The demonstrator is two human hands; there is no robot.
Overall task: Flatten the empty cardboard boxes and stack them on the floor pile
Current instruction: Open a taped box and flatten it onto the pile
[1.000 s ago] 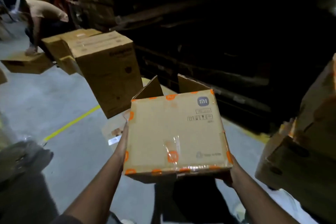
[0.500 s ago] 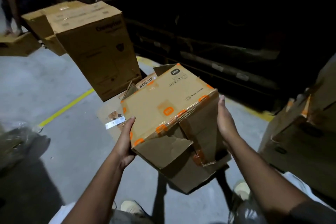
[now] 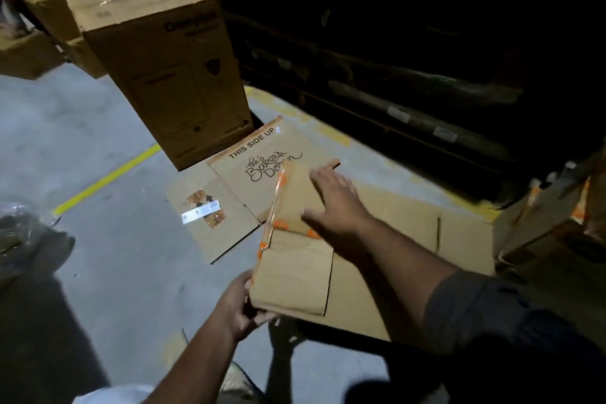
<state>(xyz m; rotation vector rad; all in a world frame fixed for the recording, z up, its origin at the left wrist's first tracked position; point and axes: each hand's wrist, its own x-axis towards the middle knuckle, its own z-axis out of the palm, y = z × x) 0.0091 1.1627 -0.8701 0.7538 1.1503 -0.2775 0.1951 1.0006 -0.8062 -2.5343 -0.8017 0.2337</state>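
The flattened box [image 3: 295,259] is matt brown cardboard edged with glossy orange-spotted tape [image 3: 274,207]; beneath it, the floor [image 3: 108,259] is rough grey concrete.

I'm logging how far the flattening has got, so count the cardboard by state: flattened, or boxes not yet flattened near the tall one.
Flattened: 3, the orange-taped brown cardboard box in hand, the printed "Baker's Dozen" flat sheet, the plain flat brown sheet.
Not yet flattened: 4, the tall brown Crompton carton and three behind it.
Total: 7. The dark right side is unclear.
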